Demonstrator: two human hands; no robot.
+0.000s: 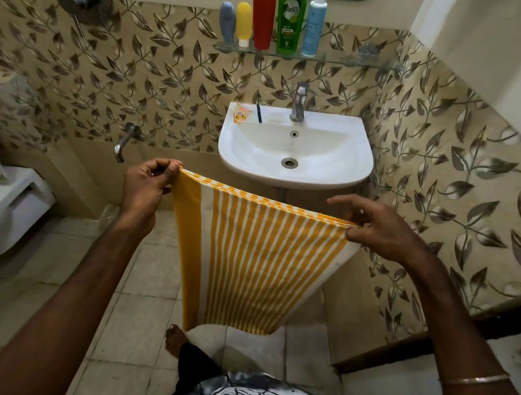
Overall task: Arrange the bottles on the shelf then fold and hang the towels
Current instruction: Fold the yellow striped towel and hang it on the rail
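Head cam: striped towel (pixel 257 260) hangs just below the sink (pixel 295 150), left hand (pixel 148 184) and right hand (pixel 376 229) each pinching a top corner. Looks soft, floppy, light, so corner grips seem best.

Dim, warm light; wide-angle edges bend, perhaps slightly soft.

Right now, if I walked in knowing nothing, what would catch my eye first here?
First, the yellow-and-white striped towel, held up at its top corners by the left hand and the right hand, hanging in front of the white sink. Next, the row of five bottles standing on the glass shelf above the tap, the tall red bottle and green bottle brightest among them.
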